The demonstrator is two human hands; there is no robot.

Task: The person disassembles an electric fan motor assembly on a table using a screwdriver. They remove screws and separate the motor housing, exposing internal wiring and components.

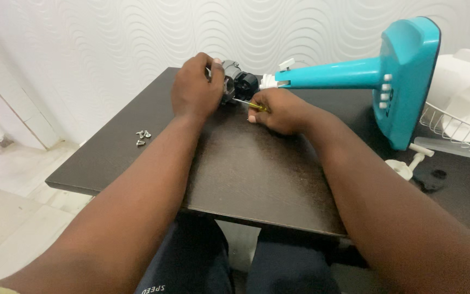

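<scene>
A turquoise fan stand [398, 76] lies on its side on the dark table [246, 169], its neck pointing left to a grey and black motor [237, 83]. My left hand [194, 90] grips the motor from the left and holds it steady. My right hand [278, 110] is closed around a screwdriver with a yellow handle [258, 106], and its thin shaft reaches the motor's underside.
Several small screws [142, 136] lie on the table at the left. A white knob-like part [409, 162] rests by the stand's base. A white wire grille with white fan parts [461, 117] sits at the right edge. The wall is close behind.
</scene>
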